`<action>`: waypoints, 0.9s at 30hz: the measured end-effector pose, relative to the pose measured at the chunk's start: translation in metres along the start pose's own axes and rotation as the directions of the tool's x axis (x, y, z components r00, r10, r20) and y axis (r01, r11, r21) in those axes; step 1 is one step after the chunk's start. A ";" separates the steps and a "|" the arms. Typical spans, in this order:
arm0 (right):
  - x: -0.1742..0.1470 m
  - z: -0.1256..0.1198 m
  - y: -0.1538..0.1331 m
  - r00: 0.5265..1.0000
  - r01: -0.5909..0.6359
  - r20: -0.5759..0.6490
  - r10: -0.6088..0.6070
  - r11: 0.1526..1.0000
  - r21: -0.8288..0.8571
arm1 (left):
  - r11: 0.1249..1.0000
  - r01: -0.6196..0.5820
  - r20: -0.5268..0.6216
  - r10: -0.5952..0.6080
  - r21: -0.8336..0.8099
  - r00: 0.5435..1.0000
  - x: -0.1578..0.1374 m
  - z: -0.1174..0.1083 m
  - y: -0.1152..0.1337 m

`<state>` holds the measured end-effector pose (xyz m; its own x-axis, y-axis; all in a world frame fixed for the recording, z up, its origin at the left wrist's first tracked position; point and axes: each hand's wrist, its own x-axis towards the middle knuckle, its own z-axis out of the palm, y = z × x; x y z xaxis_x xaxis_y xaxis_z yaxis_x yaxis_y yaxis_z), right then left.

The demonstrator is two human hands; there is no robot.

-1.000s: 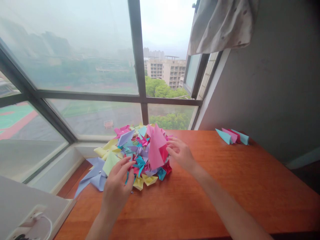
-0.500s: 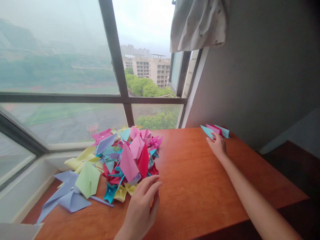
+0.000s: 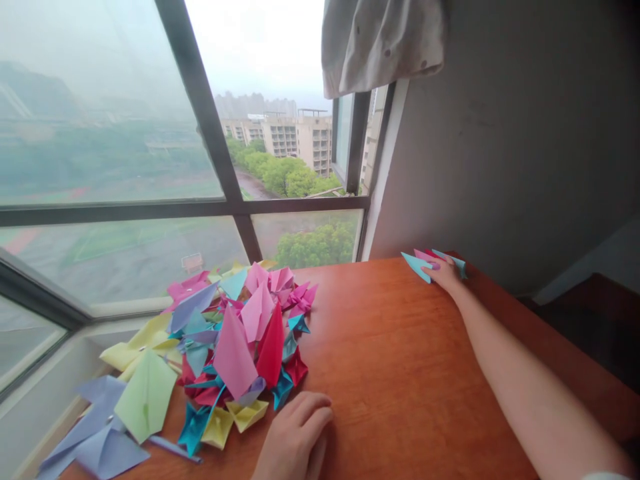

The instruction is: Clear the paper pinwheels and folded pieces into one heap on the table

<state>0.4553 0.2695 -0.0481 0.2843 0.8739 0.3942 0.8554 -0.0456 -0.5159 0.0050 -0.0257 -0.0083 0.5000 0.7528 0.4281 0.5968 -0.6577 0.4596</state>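
At the far right of the table, my right hand (image 3: 444,272) is closed around a small row of folded paper airplanes, partly covering them. A light blue paper airplane (image 3: 416,267) sticks out left of my thumb, and pink, red and more light blue paper shows behind my fingers. My left hand (image 3: 300,430) rests low on the table with loosely bent fingers and holds nothing. Just beyond it spreads a heap of folded paper, including a pink paper airplane (image 3: 234,353), a red one (image 3: 270,350) and a yellow paper boat (image 3: 247,413).
Blue (image 3: 103,430) and yellow (image 3: 143,343) paper pinwheels lie at the heap's left, beside a light green paper airplane (image 3: 146,397). The wooden table (image 3: 390,360) meets a window (image 3: 120,213) behind and a grey wall (image 3: 500,147) at right. A curtain (image 3: 383,47) hangs above.
My right hand has moved slightly right and onto the row of paper airplanes. My left hand has settled lower, its fingers more bent. The view has shifted a little to the right.
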 end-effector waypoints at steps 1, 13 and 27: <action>0.001 0.001 0.000 1.000 -0.020 0.007 0.020 1.000 -0.007 | 1.000 -0.002 0.003 0.002 -0.011 1.000 0.001 0.000 0.000; -0.075 -0.017 -0.057 1.000 -0.009 -0.012 0.010 1.000 0.014 | 0.973 0.135 -0.021 -0.141 -0.187 0.990 -0.003 0.001 0.001; -0.298 -0.071 -0.319 0.649 0.546 0.078 -0.756 0.535 0.645 | 0.336 0.163 -0.214 -0.836 -0.928 0.506 0.012 -0.037 0.026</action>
<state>0.1284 -0.0105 0.0537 -0.4960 0.6396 0.5872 0.3335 0.7648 -0.5512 0.0033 -0.0351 0.0373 -0.3803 0.9248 -0.0010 -0.3001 -0.1224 0.9460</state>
